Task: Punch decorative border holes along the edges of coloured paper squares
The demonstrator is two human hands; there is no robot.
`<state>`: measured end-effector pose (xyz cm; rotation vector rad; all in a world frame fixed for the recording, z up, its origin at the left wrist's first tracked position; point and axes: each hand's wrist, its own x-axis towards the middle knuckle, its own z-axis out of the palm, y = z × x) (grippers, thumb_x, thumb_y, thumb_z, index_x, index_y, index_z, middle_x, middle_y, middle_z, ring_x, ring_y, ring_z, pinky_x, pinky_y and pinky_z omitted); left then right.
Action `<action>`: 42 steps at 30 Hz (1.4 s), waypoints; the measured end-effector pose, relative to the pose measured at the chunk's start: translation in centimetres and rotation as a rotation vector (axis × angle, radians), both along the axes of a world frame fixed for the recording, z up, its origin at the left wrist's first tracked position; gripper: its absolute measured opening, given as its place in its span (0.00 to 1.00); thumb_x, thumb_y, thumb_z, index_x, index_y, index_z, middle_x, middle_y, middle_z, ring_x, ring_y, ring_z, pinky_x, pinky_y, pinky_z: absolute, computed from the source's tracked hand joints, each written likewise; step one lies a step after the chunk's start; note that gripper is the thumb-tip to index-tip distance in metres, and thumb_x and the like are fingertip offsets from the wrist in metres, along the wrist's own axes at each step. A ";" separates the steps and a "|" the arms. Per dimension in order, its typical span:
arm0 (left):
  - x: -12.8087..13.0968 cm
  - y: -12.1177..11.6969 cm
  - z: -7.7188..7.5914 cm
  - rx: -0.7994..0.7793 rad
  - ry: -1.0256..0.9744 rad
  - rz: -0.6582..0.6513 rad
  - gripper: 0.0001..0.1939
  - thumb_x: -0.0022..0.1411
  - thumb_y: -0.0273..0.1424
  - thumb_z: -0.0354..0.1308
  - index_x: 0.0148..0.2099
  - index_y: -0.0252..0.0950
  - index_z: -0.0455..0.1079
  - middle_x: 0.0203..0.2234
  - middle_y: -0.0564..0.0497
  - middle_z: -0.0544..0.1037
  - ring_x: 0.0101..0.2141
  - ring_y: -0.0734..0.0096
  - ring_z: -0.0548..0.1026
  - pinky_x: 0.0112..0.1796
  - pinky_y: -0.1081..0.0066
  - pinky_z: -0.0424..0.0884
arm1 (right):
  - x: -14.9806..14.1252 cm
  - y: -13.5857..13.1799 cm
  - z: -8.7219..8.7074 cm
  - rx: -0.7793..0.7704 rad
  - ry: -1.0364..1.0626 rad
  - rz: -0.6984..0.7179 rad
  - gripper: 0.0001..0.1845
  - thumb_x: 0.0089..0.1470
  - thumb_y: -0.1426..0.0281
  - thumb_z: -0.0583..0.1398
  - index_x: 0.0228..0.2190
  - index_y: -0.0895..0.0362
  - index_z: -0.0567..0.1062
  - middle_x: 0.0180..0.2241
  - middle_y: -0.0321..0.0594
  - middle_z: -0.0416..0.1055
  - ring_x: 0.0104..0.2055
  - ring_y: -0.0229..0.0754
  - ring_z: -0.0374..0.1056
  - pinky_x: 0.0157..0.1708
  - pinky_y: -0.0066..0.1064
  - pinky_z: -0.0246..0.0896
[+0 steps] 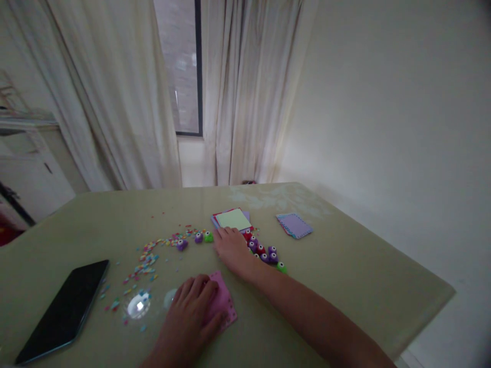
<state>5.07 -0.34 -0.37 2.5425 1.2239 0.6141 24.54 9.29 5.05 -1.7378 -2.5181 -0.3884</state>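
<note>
Two hands — left hand [192, 312] on pink card [223, 305], no legible writing.

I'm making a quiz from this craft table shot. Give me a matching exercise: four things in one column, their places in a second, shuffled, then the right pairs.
Things:
1. Pink sheet
2. Black phone
3. Purple card
4. Yellow-topped paper stack

Places:
A. Alone, toward the table's right side
B. Near the left edge of the table
C. Under the left hand
D. Just beyond the right hand

Pairs: 1-C, 2-B, 3-A, 4-D
</note>
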 end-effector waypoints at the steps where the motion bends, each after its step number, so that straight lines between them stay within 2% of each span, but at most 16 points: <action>1: -0.4 0.1 0.1 0.003 0.000 0.001 0.21 0.68 0.49 0.63 0.58 0.49 0.78 0.58 0.43 0.79 0.56 0.44 0.76 0.57 0.47 0.74 | -1.0 0.6 0.3 -0.005 0.017 -0.001 0.20 0.75 0.70 0.54 0.63 0.60 0.71 0.59 0.54 0.76 0.60 0.52 0.71 0.56 0.43 0.67; 4: -1.9 0.7 0.0 0.019 -0.001 0.004 0.28 0.69 0.54 0.61 0.64 0.48 0.75 0.62 0.43 0.78 0.60 0.42 0.74 0.60 0.45 0.72 | -3.0 1.7 0.8 -0.057 0.046 -0.001 0.17 0.75 0.72 0.52 0.58 0.60 0.75 0.54 0.50 0.80 0.57 0.50 0.73 0.54 0.41 0.67; 6: -2.8 1.2 -0.1 0.005 -0.002 0.008 0.30 0.69 0.55 0.62 0.66 0.47 0.74 0.63 0.42 0.77 0.61 0.42 0.74 0.61 0.45 0.72 | -3.1 1.1 0.9 -0.085 0.062 -0.002 0.16 0.75 0.73 0.52 0.54 0.60 0.77 0.51 0.49 0.81 0.57 0.51 0.73 0.55 0.42 0.66; 8: -3.3 1.6 -0.2 -0.019 -0.007 0.014 0.31 0.68 0.54 0.64 0.66 0.45 0.75 0.64 0.42 0.76 0.61 0.42 0.75 0.61 0.46 0.72 | -2.3 -0.8 0.7 -0.097 0.081 -0.007 0.14 0.74 0.72 0.55 0.53 0.60 0.78 0.51 0.50 0.81 0.58 0.54 0.72 0.57 0.44 0.65; 12: -3.2 1.6 -0.4 -0.030 -0.008 0.030 0.31 0.68 0.52 0.64 0.66 0.45 0.74 0.64 0.42 0.76 0.61 0.44 0.75 0.61 0.47 0.73 | 0.3 -6.3 -0.4 -0.105 0.147 -0.038 0.12 0.71 0.71 0.58 0.52 0.58 0.79 0.51 0.50 0.81 0.58 0.56 0.72 0.60 0.48 0.64; 14: -3.1 1.4 -0.7 -0.010 -0.009 0.041 0.31 0.69 0.52 0.63 0.68 0.45 0.73 0.65 0.43 0.75 0.62 0.44 0.74 0.62 0.46 0.72 | 1.2 -8.5 -1.2 -0.097 0.372 -0.057 0.15 0.70 0.70 0.61 0.55 0.56 0.78 0.52 0.48 0.80 0.56 0.55 0.72 0.60 0.47 0.65; 16: -3.1 1.3 -1.0 0.014 -0.017 0.057 0.31 0.69 0.52 0.64 0.69 0.46 0.72 0.66 0.43 0.75 0.63 0.44 0.74 0.63 0.46 0.71 | 1.6 -9.6 -1.6 -0.106 0.610 -0.033 0.15 0.67 0.71 0.64 0.54 0.56 0.79 0.53 0.47 0.80 0.56 0.53 0.73 0.60 0.43 0.66; 19: -3.1 1.3 -1.1 0.036 -0.041 0.092 0.31 0.69 0.52 0.63 0.69 0.46 0.71 0.64 0.44 0.77 0.60 0.45 0.76 0.61 0.48 0.73 | 1.8 -9.7 -1.9 -0.130 0.900 0.007 0.17 0.63 0.73 0.66 0.53 0.56 0.79 0.52 0.46 0.80 0.55 0.49 0.75 0.60 0.38 0.68; 21: -3.2 1.4 -1.0 0.039 -0.068 0.114 0.28 0.71 0.51 0.61 0.67 0.46 0.72 0.61 0.44 0.79 0.57 0.47 0.79 0.58 0.51 0.75 | 2.0 -9.3 -2.0 -0.164 1.039 -0.011 0.18 0.62 0.72 0.65 0.54 0.56 0.79 0.51 0.46 0.81 0.51 0.47 0.77 0.55 0.36 0.72; 24: -3.3 1.6 -0.7 0.038 -0.106 0.121 0.25 0.75 0.50 0.58 0.67 0.47 0.71 0.58 0.46 0.81 0.54 0.51 0.80 0.55 0.53 0.77 | 2.3 -9.0 -2.4 -0.221 1.181 -0.051 0.19 0.60 0.72 0.64 0.53 0.57 0.79 0.47 0.46 0.81 0.44 0.46 0.78 0.47 0.36 0.75; 26: -3.3 1.6 -0.5 0.042 -0.123 0.119 0.24 0.75 0.50 0.58 0.67 0.48 0.70 0.58 0.46 0.81 0.54 0.51 0.80 0.55 0.53 0.77 | 2.2 -9.0 -2.7 -0.249 1.247 -0.043 0.19 0.59 0.72 0.64 0.52 0.57 0.80 0.47 0.46 0.80 0.44 0.47 0.78 0.46 0.37 0.76; 36: -3.3 1.1 -0.3 0.088 -0.108 0.129 0.26 0.73 0.50 0.61 0.67 0.49 0.69 0.60 0.49 0.79 0.56 0.52 0.79 0.57 0.54 0.76 | 1.3 -9.4 -2.4 -0.281 1.384 0.038 0.14 0.59 0.72 0.65 0.48 0.55 0.79 0.44 0.42 0.79 0.43 0.45 0.79 0.45 0.34 0.77; 42: -3.3 0.9 -0.3 0.093 -0.081 0.133 0.26 0.74 0.49 0.61 0.68 0.47 0.70 0.61 0.46 0.78 0.57 0.51 0.78 0.57 0.53 0.75 | 1.6 -9.5 -2.1 -0.280 1.326 0.062 0.15 0.56 0.74 0.66 0.47 0.55 0.81 0.43 0.42 0.78 0.42 0.45 0.78 0.44 0.34 0.76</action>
